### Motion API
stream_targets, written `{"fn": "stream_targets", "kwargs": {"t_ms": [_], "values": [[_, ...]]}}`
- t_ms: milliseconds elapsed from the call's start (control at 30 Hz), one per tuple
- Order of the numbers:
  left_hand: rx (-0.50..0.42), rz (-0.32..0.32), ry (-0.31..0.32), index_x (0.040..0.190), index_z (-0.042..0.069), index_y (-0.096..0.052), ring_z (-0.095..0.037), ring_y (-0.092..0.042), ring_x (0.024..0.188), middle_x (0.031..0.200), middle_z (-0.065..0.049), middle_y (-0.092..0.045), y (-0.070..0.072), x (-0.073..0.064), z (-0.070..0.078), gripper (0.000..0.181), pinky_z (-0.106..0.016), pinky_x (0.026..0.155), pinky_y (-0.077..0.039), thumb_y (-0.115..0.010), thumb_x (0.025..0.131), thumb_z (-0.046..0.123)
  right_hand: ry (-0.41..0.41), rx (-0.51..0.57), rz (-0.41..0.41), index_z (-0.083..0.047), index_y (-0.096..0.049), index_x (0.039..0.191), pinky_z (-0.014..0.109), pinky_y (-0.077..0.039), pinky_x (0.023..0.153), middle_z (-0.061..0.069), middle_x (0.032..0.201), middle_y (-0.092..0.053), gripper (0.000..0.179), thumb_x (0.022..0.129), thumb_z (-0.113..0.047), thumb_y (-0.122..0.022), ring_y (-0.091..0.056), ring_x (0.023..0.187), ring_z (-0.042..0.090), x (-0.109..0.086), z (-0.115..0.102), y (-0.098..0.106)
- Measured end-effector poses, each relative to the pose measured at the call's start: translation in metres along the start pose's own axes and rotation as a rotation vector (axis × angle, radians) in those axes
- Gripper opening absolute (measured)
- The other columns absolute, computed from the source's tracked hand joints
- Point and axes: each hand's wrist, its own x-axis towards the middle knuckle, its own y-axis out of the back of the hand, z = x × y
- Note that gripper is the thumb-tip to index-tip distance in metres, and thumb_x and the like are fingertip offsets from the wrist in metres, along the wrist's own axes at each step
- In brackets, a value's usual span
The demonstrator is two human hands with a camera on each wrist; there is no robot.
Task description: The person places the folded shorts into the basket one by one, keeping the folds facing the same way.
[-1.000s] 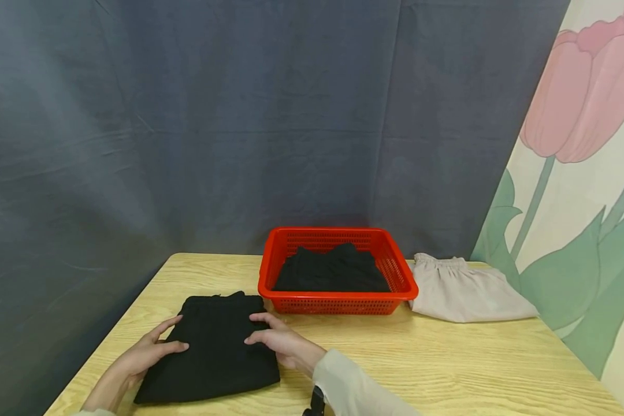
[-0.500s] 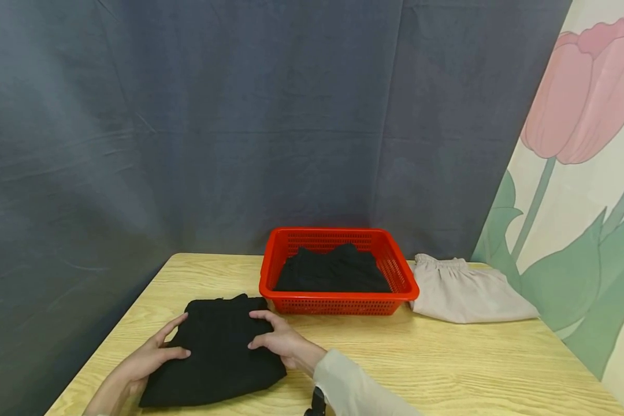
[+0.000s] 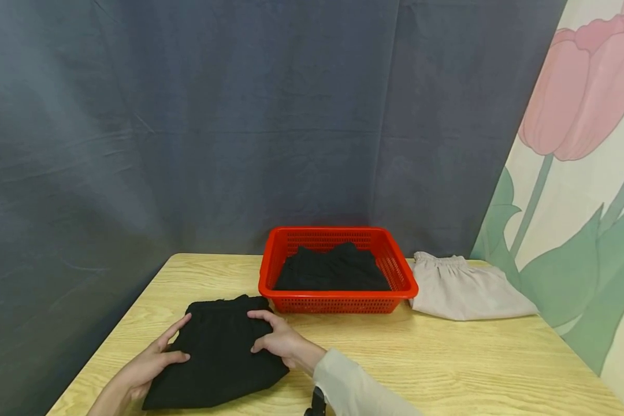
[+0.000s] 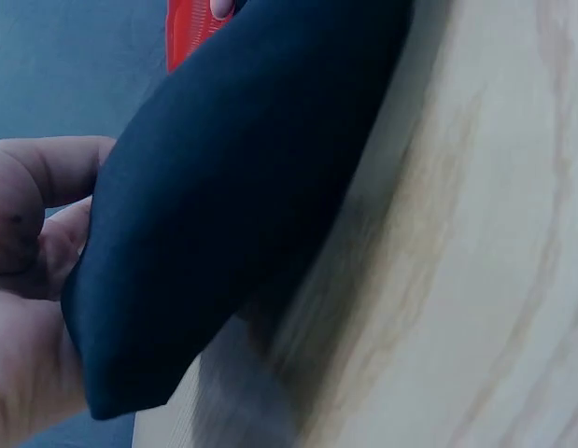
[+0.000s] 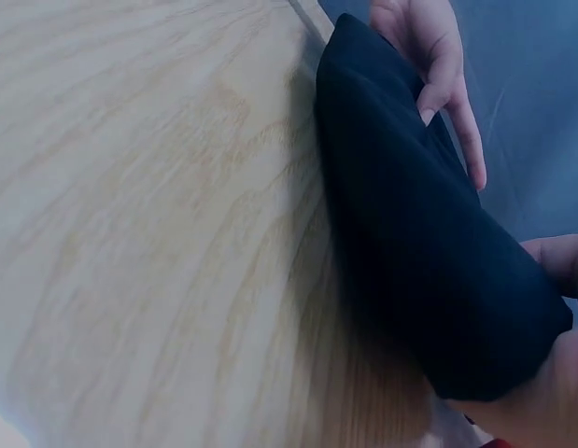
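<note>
A folded black garment (image 3: 218,352), with a waistband-like band along its far edge, is at the left of the table in the head view. My left hand (image 3: 148,365) grips its left side, thumb on top. On the opposite side, my right hand (image 3: 283,341) holds it with the thumb and index finger over the cloth; the other fingers are mostly hidden. In the left wrist view the black garment (image 4: 232,177) bulges along its near edge, which stands above the wood. Both hands show around the garment (image 5: 410,215) in the right wrist view.
Behind and to the right stands a red perforated basket (image 3: 338,303) holding folded black cloth (image 3: 333,271). A beige garment with a gathered waistband (image 3: 465,292) lies right of the basket. A dark curtain (image 3: 270,127) hangs behind the wooden table (image 3: 437,364).
The black garment has shifted slightly right and its near edge has tilted and curved, the left hand moving along with it. The right hand has stayed almost in place.
</note>
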Motion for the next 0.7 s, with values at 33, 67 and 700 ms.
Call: {"fn": "stream_targets", "kwargs": {"t_ms": [33, 67, 700], "values": [[-0.013, -0.010, -0.005, 0.157, 0.021, 0.003, -0.036, -0.060, 0.109, 0.148, -0.035, -0.018, 0.0004, -0.0001, -0.0003, 0.084, -0.050, 0.087, -0.050, -0.053, 0.096, 0.005, 0.000, -0.001, -0.001, -0.018, -0.059, 0.131, 0.057, -0.029, 0.104, 0.012, 0.145, -0.034, 0.070, 0.071, 0.018, -0.066, -0.039, 0.125, 0.034, -0.0001, -0.0003, 0.0001], [-0.026, -0.023, -0.012, 0.158, 0.023, -0.003, -0.035, -0.060, 0.110, 0.148, -0.030, -0.024, 0.0007, 0.0000, -0.0007, 0.081, -0.049, 0.088, -0.050, -0.052, 0.096, 0.005, 0.002, -0.004, -0.004, -0.018, -0.059, 0.131, 0.056, -0.030, 0.104, 0.012, 0.145, -0.035, 0.071, 0.071, 0.018, -0.066, -0.040, 0.124, 0.033, -0.0002, -0.0006, 0.0001], [0.033, 0.055, -0.034, 0.149, 0.018, -0.040, -0.025, -0.059, 0.110, 0.142, -0.016, -0.039, -0.0070, -0.0087, 0.0013, 0.063, -0.044, 0.086, -0.051, -0.055, 0.092, -0.001, 0.112, -0.167, -0.071, -0.027, -0.058, 0.132, 0.047, -0.039, 0.098, 0.003, 0.138, -0.047, 0.081, 0.069, 0.023, -0.063, -0.046, 0.120, 0.022, -0.0013, -0.0062, -0.0044]]}}
